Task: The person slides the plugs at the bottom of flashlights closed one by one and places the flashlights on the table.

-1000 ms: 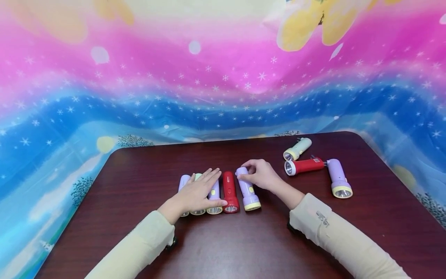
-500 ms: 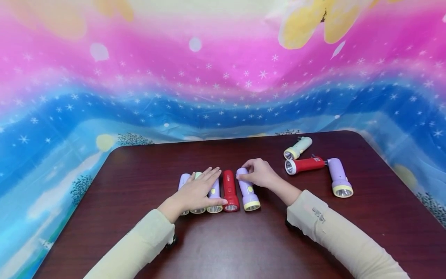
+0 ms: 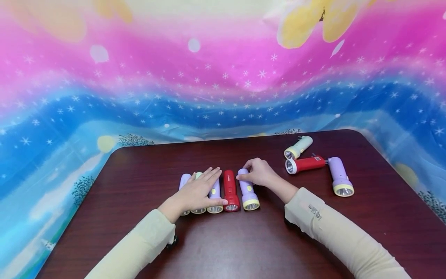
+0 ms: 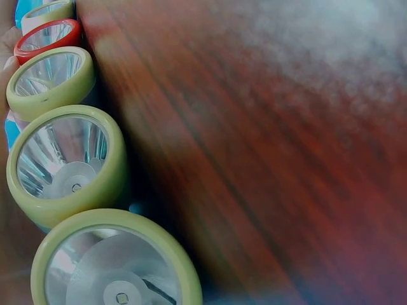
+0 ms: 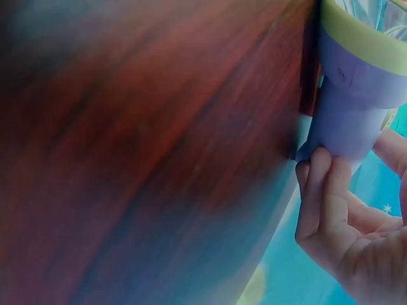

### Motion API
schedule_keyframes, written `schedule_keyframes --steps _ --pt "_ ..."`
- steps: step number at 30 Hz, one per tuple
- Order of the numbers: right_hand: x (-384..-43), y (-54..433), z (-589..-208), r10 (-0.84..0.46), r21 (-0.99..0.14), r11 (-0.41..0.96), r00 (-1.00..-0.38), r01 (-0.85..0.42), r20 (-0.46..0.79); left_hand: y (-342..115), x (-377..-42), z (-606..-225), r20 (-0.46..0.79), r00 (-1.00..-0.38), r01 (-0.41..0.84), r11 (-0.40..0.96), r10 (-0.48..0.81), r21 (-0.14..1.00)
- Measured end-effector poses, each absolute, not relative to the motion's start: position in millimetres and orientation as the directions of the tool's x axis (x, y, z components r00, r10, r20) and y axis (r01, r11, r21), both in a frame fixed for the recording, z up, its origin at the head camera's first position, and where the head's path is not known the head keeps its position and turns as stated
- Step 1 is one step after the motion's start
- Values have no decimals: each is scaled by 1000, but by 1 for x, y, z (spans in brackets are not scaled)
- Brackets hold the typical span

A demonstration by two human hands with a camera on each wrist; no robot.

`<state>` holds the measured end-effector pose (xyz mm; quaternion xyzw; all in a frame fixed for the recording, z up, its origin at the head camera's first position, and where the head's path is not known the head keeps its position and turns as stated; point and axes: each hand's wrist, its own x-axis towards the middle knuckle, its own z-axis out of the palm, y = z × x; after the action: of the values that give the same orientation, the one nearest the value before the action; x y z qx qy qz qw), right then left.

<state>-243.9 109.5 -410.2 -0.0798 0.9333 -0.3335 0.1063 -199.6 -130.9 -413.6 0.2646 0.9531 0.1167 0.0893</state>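
My left hand [image 3: 196, 193] lies with straight fingers across a row of flashlights, its thumb at the head of a red flashlight [image 3: 230, 190]. Under it are a purple flashlight [image 3: 215, 192], a pale green flashlight [image 3: 198, 211] and a leftmost purple flashlight [image 3: 184, 179], all partly covered. Just right of the red one lies another purple flashlight [image 3: 249, 192] with a yellow rim, a small gap between them. My right hand [image 3: 260, 172] pinches its tail end between thumb and fingers; the right wrist view shows fingertips [image 5: 321, 159] against the purple body. Lens heads [image 4: 70, 162] line up in the left wrist view.
To the right on the dark wooden table [image 3: 223, 248] lie a pale green flashlight [image 3: 298, 147], a red flashlight [image 3: 306, 165] with a white rim, and a purple flashlight [image 3: 340, 176]. Plug prongs stick out of the red one. A patterned cloth [image 3: 223, 77] hangs behind the table.
The purple flashlight in my right hand has turned slightly, now lying closer to parallel with the red one. My right forearm has shifted a little left; my left hand stays in place.
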Motion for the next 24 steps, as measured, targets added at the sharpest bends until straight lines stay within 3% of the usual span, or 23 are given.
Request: schedule_keyframes --steps 6,14,24 --pt "-245 112 -410 -245 -651 756 -953 -72 -179 -131 -199 -413 -111 -843 483 832 526 274" --pt "-245 117 -408 -295 -749 662 -912 18 -284 -132 -200 -414 -103 -841 491 828 532 270" --pt "-242 117 -409 -270 -755 654 -920 41 -284 -132 -201 -416 -102 -838 497 826 537 267"
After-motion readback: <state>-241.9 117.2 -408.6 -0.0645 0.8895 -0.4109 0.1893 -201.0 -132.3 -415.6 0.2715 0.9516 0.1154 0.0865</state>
